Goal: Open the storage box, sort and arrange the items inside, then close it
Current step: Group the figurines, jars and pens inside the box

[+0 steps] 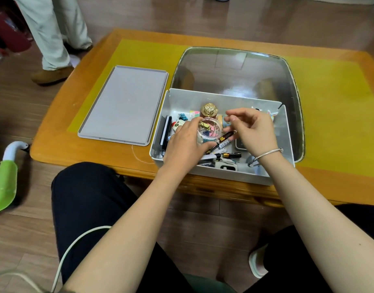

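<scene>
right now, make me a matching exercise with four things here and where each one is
Things:
1. grey lid
2. clear round jar
3. gold-topped bottle
4. silver bangle

Places:
A. on the right wrist
B. standing in the storage box near its far wall
C. flat on the table, left of the box
D. gripped by the left hand

Pairs: 1-C, 2-D, 3-B, 4-A

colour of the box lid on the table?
Light grey, plain; the lid lies flat left of the box. Head view.

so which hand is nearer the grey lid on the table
Left. The left hand grips a clear jar at the box's left end, beside the lid. The right hand is over the box's right half.
</scene>
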The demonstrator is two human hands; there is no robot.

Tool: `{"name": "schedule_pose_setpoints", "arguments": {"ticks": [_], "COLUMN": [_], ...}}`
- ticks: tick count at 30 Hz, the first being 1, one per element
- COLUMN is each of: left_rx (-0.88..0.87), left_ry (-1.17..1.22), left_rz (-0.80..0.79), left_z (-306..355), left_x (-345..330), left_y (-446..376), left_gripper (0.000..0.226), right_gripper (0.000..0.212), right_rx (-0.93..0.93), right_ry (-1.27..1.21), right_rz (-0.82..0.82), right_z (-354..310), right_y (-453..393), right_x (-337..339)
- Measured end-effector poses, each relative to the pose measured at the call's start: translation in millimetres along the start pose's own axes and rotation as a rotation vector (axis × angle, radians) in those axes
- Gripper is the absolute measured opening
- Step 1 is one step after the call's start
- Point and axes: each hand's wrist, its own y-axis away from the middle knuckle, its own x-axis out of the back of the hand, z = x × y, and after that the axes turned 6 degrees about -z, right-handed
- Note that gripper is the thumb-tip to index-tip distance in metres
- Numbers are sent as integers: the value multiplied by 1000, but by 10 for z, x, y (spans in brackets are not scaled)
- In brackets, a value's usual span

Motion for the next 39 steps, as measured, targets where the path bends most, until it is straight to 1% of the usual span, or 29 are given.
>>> {"name": "schedule_pose_setpoints", "arguments": {"ticks": [3, 5, 7, 9, 11, 13, 15, 17, 19, 22, 25, 30, 33, 36, 39], "left_rx": [41, 40, 1, 0, 67, 121, 96, 28, -19, -2, 41, 84, 96, 79, 61], "left_ry": [42, 98, 134, 171, 261, 345, 349, 272, 222, 317, 385, 412, 458, 424, 409], "left_rz": [22, 63, 115, 129, 132, 171, 201, 200, 196, 180, 158, 239, 276, 289, 302], "left_z": [5, 6, 4, -2, -10, -28, -41, -35, -31, -52, -70, -57, -59, -69, -128], "left_x": [11, 23, 25, 27, 46, 72, 72, 51, 45, 101, 121, 111, 143, 172, 238], "left_y": [-4, 0, 16, 30, 22, -1, 1, 24, 31, 10, -4, -14, -10, -5, 10], "left_gripper": [73, 69, 65, 64, 62, 62, 68, 78, 76, 69, 66, 71, 79, 74, 71], "right_gripper": [15, 14, 13, 14, 16, 19, 13, 10, 20, 30, 30, 25, 23, 20, 18], "right_rx": [-24, -55, -103, -159, -194, -230, -269, -306, -345, -359, -360, -335, -278, -202, -104], "right_ry": [163, 285, 447, 634, 758, 843, 944, 1078, 1233, 1399, 1417, 1340, 1150, 879, 751], "right_rz": [33, 11, -77, -213, -312, -368, -415, -461, -479, -487, -508, -560, -535, -508, -369], "right_z": [83, 133, 172, 197, 212, 219, 231, 245, 251, 258, 248, 245, 274, 244, 174], "right_y": [5, 11, 25, 54, 74, 69, 48, 30, 15, -8, -40, -40, -33, -16, -59], "right_x": [162, 266, 358, 419, 443, 433, 399, 351, 290, 219, 207, 246, 267, 198, 143]}}
